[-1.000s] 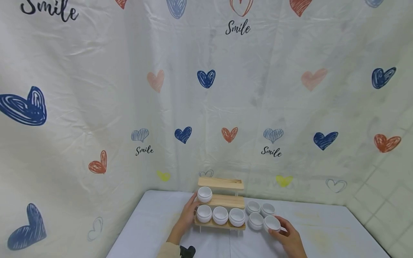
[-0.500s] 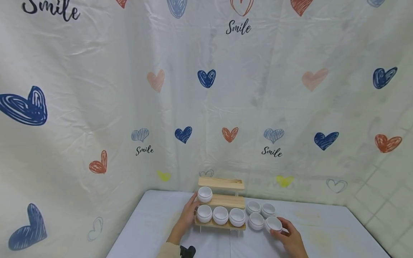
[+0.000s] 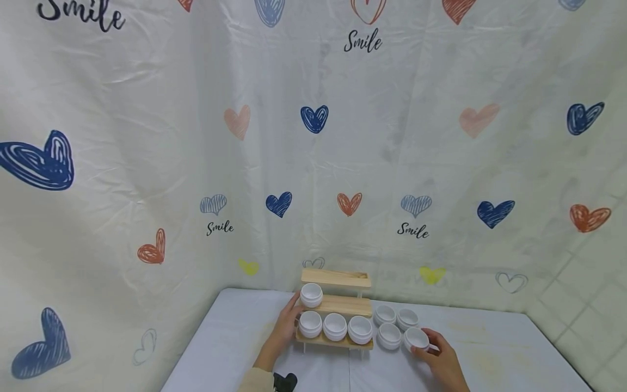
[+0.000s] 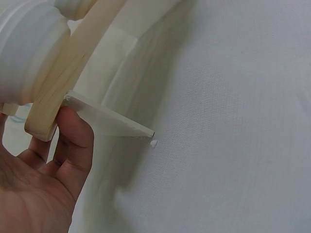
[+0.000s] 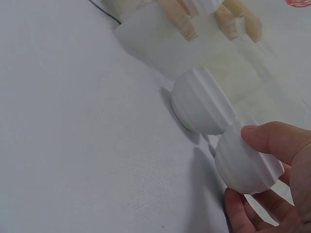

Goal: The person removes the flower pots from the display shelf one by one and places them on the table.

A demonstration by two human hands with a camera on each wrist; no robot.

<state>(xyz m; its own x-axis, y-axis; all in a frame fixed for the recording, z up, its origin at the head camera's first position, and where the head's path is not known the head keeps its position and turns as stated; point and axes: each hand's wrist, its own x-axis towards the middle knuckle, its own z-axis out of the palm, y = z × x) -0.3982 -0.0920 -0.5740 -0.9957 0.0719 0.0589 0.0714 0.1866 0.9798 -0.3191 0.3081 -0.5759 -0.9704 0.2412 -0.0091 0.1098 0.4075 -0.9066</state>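
Observation:
On the left, my left hand (image 3: pixel 284 329) holds the end of a three-tier wooden display rack (image 3: pixel 343 305). The left wrist view shows a finger or thumb tip against the end of a wooden shelf (image 4: pixel 73 68), beside a clear support leg (image 4: pixel 112 116). My right hand (image 3: pixel 443 362) grips a white ribbed cup (image 5: pixel 245 160), with the thumb on its side and fingers around its lower part. Close by it is another white cup (image 5: pixel 201 102); whether they touch is unclear. Three white cups stand on the bottom tier and one white cup (image 3: pixel 311 295) on the left of the middle tier.
Right of the rack, three more white cups (image 3: pixel 385 316) stand in a cluster on the white-covered table (image 3: pixel 490 348). The top tier (image 3: pixel 335 278) bears no cup. A heart-printed curtain (image 3: pixel 372 163) hangs behind the table.
My right hand and its cup have shifted slightly right, a little away from the clustered cups. My left hand stays at the rack.

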